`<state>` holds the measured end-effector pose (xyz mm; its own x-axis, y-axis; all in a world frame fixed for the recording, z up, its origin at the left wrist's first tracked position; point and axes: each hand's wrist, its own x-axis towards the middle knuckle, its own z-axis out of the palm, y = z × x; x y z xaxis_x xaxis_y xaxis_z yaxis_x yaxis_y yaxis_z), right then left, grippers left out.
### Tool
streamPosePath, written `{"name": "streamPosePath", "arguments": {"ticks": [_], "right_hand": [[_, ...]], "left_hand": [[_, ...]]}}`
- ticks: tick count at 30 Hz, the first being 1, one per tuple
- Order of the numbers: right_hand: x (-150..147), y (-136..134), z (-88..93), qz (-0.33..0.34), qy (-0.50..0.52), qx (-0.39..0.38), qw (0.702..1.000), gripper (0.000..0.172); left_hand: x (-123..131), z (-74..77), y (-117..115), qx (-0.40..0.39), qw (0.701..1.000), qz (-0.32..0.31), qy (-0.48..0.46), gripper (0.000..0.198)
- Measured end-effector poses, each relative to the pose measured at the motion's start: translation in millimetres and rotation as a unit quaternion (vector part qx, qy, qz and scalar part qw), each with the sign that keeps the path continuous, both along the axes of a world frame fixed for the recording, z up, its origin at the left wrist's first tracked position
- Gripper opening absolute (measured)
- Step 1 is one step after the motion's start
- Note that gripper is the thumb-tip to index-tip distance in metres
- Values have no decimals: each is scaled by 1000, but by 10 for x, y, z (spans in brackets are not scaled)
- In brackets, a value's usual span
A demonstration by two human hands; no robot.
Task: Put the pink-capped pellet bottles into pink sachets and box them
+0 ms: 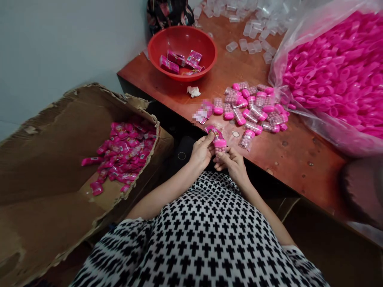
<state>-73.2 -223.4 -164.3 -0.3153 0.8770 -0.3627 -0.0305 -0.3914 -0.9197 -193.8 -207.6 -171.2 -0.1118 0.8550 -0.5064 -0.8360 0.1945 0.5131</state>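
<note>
At the table's front edge, my left hand pinches a pink printed wrapper between thumb and fingers. My right hand grips a small clear candy container with a pink cap, filled with pale pink balls. The wrapper meets the capped end of the container; how far it covers the cap I cannot tell. Just beyond my hands lies a pile of similar filled containers. One container lies nearest my right hand. Flat pink wrappers rest on the table left of the pile.
A red bowl holding pink packets stands at the back left. Clear empty cups are scattered behind. To the right is a plastic bag of pink plastic pieces. A cardboard box with wrapped pink packs stands left. Crumpled tissue lies near the bowl.
</note>
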Motion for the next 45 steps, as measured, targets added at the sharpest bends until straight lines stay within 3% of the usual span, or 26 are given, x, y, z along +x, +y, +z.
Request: {"name": "streamPosePath", "arguments": {"ticks": [4, 10, 18, 24, 29, 34, 38, 42, 45], "right_hand": [[19, 6, -36, -8, -28, 49, 998, 33], [28, -17, -83, -21, -81, 121, 989, 28], [17, 59, -73, 18, 74, -19, 997, 31], [12, 63, -73, -25, -25, 74, 997, 30], [-6, 119, -126, 2, 53, -9, 999, 32], [-12, 131, -83, -13, -13, 57, 998, 30], [-25, 153, -94, 12, 46, -2, 999, 31], [-47, 156, -159, -10, 93, -34, 995, 34], [-31, 125, -159, -25, 109, -40, 993, 38]], "left_hand": [[-33, 12, -13, 45, 998, -35, 25, 40], [-18, 11, -29, 32, 993, -79, 76, 36], [-89, 30, 21, 54, 984, -109, 132, 29], [-63, 19, -28, 51, 979, -117, 156, 27], [-15, -8, -48, 31, 984, -96, 148, 30], [-21, -26, -41, 45, 972, -99, 210, 27], [-16, 0, -87, 43, 977, -92, 188, 29], [-39, 17, -145, 67, 975, -155, 144, 30], [-93, 4, -167, 43, 983, -112, 139, 27]]}}
